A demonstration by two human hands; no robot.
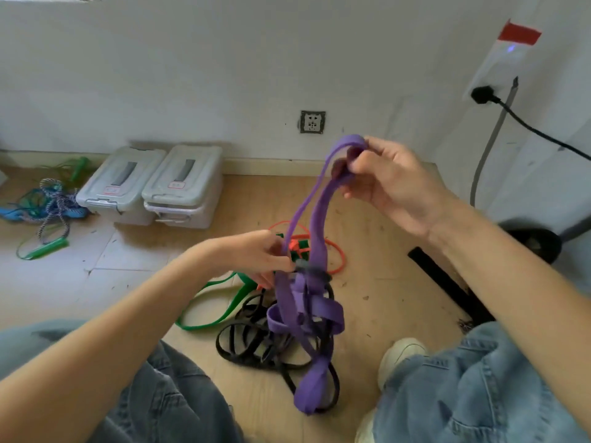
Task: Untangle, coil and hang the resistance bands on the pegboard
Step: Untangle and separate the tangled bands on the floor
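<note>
A purple resistance band [315, 225] hangs in a tangle above the floor. My right hand [388, 183] holds its upper loop, fingers curled round it, raised in front of the wall. Lower down, my left hand [256, 255] pinches the band where it knots with a black band [256, 340]. The purple tangle droops down between my knees. A green band [220, 302] and an orange band [335, 251] lie on the wooden floor behind it. No pegboard is in view.
Two grey lidded plastic boxes [153, 183] stand by the wall at the left. Skipping ropes [48, 203] lie tangled at the far left. A wall socket [312, 122], a black cable [537, 131] and a black stand base [447, 282] are to the right.
</note>
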